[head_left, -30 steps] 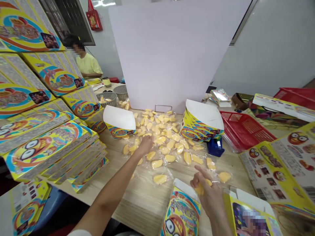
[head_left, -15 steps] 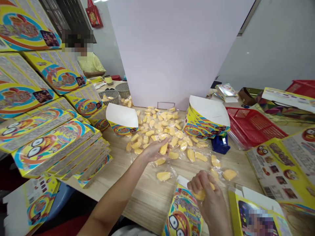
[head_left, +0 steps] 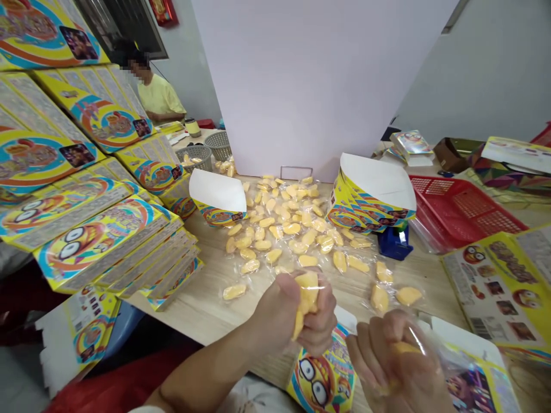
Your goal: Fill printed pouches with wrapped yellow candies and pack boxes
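Yellow piece [head_left: 308, 291] in left hand [head_left: 295, 312], long axis roughly up-down in view

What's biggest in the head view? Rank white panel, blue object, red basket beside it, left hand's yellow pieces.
1. White panel
2. Red basket
Unsure: blue object and yellow pieces in the left hand look alike; pieces are nearer the camera.

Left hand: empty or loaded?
Loaded. The left hand is curled around wrapped yellow pieces; they show between its thumb and fingers.
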